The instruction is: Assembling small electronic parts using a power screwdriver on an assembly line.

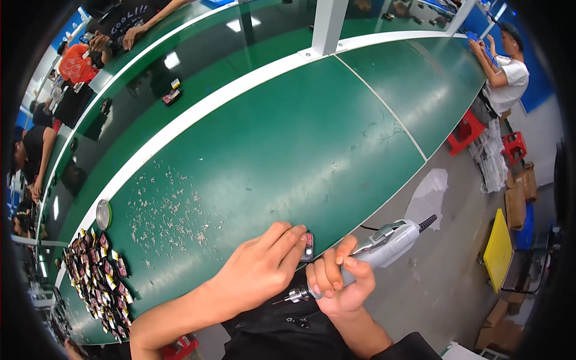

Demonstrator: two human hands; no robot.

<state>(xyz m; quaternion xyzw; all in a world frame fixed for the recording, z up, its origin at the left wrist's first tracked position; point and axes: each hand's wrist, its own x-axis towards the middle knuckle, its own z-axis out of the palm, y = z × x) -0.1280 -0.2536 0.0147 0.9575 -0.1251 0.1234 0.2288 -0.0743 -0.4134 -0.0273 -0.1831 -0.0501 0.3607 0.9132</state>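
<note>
The left hand (261,270) pinches a small part (308,246) at the table (288,150) edge (fingers curled), while the right hand (339,282) grips a screwdriver (378,249).

Hands (300,270) with electric screwdriver (378,249), small part (308,246).

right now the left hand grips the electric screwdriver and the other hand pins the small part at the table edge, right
Not quite: the head view shows the right hand gripping the electric screwdriver, while the left hand pins the small part at the green table edge.
</note>
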